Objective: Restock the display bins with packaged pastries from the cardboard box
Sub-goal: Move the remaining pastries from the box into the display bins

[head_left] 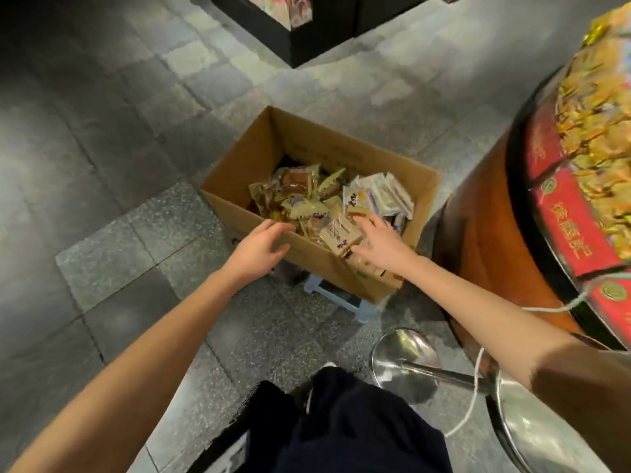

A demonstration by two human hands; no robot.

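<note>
An open cardboard box (239, 172) stands on the floor in front of me, partly filled with several packaged pastries (297, 196) in clear, tan and white wrappers. My right hand (379, 244) reaches in over the near right corner and grips a clear-wrapped pastry pack (341, 233) between thumb and fingers. My left hand (263, 247) hovers at the box's near rim with loosely curled fingers and holds nothing. At the right edge, a round display bin (560, 220) with red panels is heaped with yellow-wrapped pastries (597, 114).
The box rests on a small pale blue stool (345, 300). A chrome post with a round base (406, 363) and a white cord stands near my right leg. Black display stands (300, 35) are at the far top. Grey tiled floor stretches to the left.
</note>
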